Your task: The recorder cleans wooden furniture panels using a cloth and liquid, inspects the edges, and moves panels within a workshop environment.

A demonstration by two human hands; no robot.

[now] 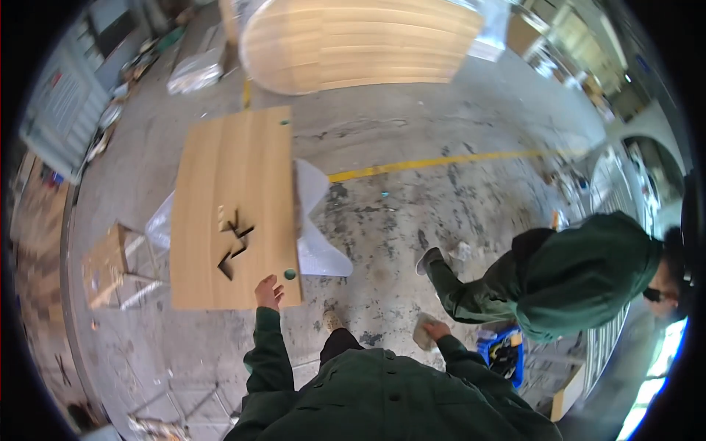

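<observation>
My left hand is over the near edge of a light wood panel, with its fingers loosely spread and nothing seen in them. I cannot tell if it touches the wood. Close by, a round green-lined hole sits near the panel's corner. Several black angled brackets lie on the panel beyond the hand, next to some small pale pieces. Low at my right side, my right hand grips a greyish-beige cloth; its exact make is hard to see.
Bubble wrap sticks out under the panel. At right a co-worker in a green jacket bends over, near a blue tool bin. A large wooden tabletop stands ahead. A metal-framed stand is at left.
</observation>
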